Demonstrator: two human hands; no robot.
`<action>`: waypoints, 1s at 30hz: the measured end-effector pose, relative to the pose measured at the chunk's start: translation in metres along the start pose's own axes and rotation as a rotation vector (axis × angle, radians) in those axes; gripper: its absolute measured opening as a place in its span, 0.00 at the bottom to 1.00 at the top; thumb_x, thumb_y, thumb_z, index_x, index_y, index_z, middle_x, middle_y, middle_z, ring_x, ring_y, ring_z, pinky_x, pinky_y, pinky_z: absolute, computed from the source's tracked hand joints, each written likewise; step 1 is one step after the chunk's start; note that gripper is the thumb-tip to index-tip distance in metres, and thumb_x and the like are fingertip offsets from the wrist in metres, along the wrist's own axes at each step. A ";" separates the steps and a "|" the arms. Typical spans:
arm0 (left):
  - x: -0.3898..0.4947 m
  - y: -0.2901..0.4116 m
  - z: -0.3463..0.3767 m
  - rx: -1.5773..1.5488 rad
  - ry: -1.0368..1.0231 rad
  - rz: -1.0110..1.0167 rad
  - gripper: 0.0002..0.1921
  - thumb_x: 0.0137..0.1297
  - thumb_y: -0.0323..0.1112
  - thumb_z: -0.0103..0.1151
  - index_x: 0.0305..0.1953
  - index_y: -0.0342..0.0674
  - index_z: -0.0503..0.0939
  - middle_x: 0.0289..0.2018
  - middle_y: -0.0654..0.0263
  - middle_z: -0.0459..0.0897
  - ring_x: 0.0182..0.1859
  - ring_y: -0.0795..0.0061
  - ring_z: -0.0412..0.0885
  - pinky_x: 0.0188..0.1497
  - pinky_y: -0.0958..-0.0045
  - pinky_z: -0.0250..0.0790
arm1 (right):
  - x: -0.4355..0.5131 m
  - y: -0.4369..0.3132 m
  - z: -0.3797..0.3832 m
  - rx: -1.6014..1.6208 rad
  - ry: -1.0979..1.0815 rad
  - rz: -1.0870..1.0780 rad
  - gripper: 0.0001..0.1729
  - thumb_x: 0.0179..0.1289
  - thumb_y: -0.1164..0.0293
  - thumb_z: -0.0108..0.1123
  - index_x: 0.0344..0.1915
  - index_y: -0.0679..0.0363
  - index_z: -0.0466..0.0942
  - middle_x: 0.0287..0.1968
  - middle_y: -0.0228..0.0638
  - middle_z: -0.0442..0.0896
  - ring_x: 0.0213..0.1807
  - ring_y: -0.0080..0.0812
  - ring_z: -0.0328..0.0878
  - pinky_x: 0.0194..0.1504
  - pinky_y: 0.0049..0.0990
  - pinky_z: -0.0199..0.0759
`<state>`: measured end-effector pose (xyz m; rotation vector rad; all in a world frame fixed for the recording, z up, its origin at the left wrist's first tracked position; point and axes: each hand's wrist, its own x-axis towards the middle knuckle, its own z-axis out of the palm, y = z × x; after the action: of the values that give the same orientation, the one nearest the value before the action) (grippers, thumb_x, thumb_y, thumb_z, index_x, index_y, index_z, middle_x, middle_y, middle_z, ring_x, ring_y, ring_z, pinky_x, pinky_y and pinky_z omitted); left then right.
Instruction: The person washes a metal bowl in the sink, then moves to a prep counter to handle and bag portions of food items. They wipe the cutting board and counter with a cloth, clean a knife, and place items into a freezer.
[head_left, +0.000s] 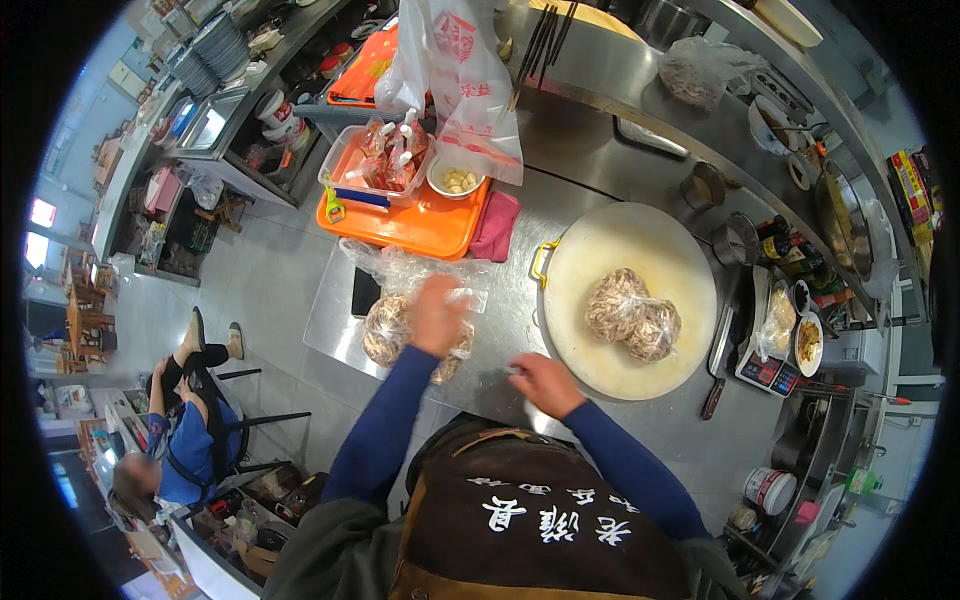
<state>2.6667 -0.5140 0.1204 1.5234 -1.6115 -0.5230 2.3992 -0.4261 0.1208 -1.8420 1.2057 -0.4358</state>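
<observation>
My left hand (439, 315) is over filled clear plastic bags (386, 328) at the left of the steel worktop; whether it grips one, I cannot tell. Loose clear plastic bags (420, 271) lie just beyond it. My right hand (547, 382), fingers curled, is above the worktop's near edge, left of a round white chopping board (630, 382). What its fingertips hold, if anything, is unclear. Two tied clear bags of brownish shredded food (619, 304) sit touching on the board.
An orange tray (442, 232) holds a box of red pouches (394, 154) and a bowl of garlic cloves (456, 180). Right of the board lie a cleaver (720, 352) and a digital scale (766, 373). A person in blue (187, 450) sits at the left.
</observation>
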 end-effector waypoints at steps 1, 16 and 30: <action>-0.009 -0.038 -0.032 0.160 0.093 0.003 0.13 0.59 0.28 0.77 0.44 0.37 0.86 0.42 0.53 0.85 0.50 0.49 0.83 0.57 0.55 0.76 | 0.023 -0.005 0.019 0.000 -0.019 -0.074 0.20 0.71 0.67 0.68 0.61 0.56 0.83 0.56 0.49 0.87 0.54 0.51 0.87 0.55 0.45 0.81; -0.058 -0.089 -0.072 0.370 -0.290 -0.422 0.08 0.53 0.34 0.69 0.29 0.36 0.82 0.27 0.48 0.86 0.33 0.46 0.86 0.39 0.52 0.77 | 0.050 -0.002 0.019 0.165 0.241 -0.085 0.12 0.67 0.72 0.62 0.49 0.63 0.81 0.47 0.54 0.86 0.50 0.63 0.83 0.54 0.52 0.79; 0.087 0.058 0.216 -0.039 -0.539 0.141 0.15 0.62 0.38 0.66 0.49 0.40 0.86 0.38 0.48 0.90 0.45 0.44 0.89 0.48 0.53 0.80 | -0.015 0.238 -0.241 0.142 0.891 0.495 0.07 0.69 0.76 0.64 0.45 0.64 0.81 0.35 0.44 0.87 0.32 0.38 0.87 0.35 0.39 0.81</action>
<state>2.4685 -0.6385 0.0679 1.2904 -2.0801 -0.9360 2.0941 -0.5640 0.0660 -1.1500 2.0809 -1.0754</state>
